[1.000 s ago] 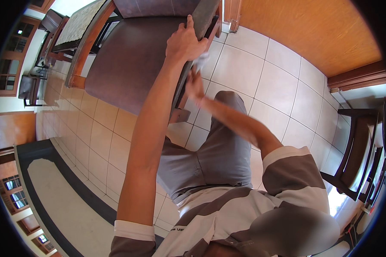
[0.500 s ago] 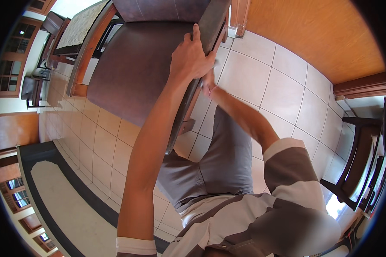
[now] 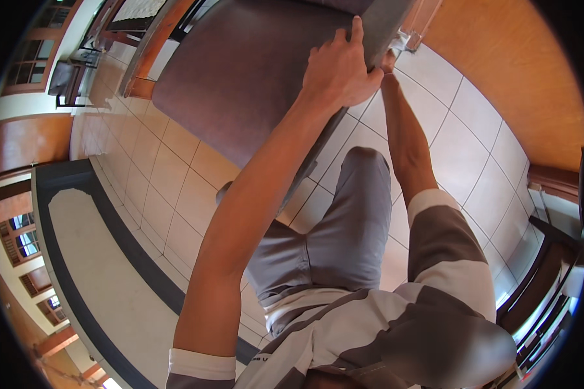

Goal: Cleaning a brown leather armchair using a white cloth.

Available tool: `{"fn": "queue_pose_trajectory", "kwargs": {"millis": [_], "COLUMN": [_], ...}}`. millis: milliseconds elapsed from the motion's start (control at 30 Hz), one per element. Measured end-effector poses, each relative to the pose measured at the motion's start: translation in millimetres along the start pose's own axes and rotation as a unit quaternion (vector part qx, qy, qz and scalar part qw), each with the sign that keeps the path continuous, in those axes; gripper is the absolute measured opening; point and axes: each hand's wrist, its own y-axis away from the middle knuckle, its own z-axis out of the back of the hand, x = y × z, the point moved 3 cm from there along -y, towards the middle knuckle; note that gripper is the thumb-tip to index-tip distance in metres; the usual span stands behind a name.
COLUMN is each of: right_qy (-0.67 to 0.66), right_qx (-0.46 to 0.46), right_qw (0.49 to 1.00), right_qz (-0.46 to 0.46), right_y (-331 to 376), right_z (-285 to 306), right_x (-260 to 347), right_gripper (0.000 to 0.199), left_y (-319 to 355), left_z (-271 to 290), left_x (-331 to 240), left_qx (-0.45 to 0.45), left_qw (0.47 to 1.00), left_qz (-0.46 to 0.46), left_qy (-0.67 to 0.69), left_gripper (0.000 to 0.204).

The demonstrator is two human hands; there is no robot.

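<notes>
A chair with a brown padded seat [image 3: 240, 71] and dark armrest [image 3: 386, 26] stands in front of me. My left hand [image 3: 340, 71] lies over the armrest, its index finger stretched forward and its thumb at the outer edge. Beyond it, on the chair's outer side, my right hand [image 3: 388, 63] reaches low and far. A crumpled white piece, like a cloth [image 3: 399, 44], shows at its fingers. The armrest partly covers that hand, so its full grip is hidden. My knee [image 3: 366, 162] is bent beside the chair.
Light tiles [image 3: 175, 142] cover the floor. A wooden door panel [image 3: 506, 65] rises at the far right. To the left runs a low ledge with a dark border [image 3: 120, 259]. Another dark chair [image 3: 545, 279] stands at the right edge.
My right hand has gone farther forward along the chair's outer side with the white piece. My left hand still lies on the armrest. The view has shifted, with the chair now higher and farther right.
</notes>
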Motion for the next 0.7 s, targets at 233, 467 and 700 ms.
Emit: {"fn": "queue_pose_trajectory", "kwargs": {"millis": [233, 467, 700], "right_qy": [0.205, 0.048, -0.337], "right_qx": [-0.032, 0.02, 0.005], "right_qw": [0.977, 0.999, 0.902], "right_qz": [0.056, 0.013, -0.268], "right_y": [278.4, 534.7, 601.7], "right_z": [10.4, -5.1, -25.3], "right_x": [97.6, 137.7, 220.8], "right_gripper": [0.046, 0.038, 0.034], "left_y": [0.1, -2.2, -2.0], "left_z": [1.6, 0.2, 0.6], "left_x": [-4.1, -4.4, -4.1], "left_qx": [0.014, 0.007, -0.003], "left_qw": [1.0, 0.999, 0.999], "left_qz": [0.018, 0.004, 0.009], "left_qy": [-0.017, -0.031, -0.033], "left_gripper": [0.096, 0.093, 0.094]}}
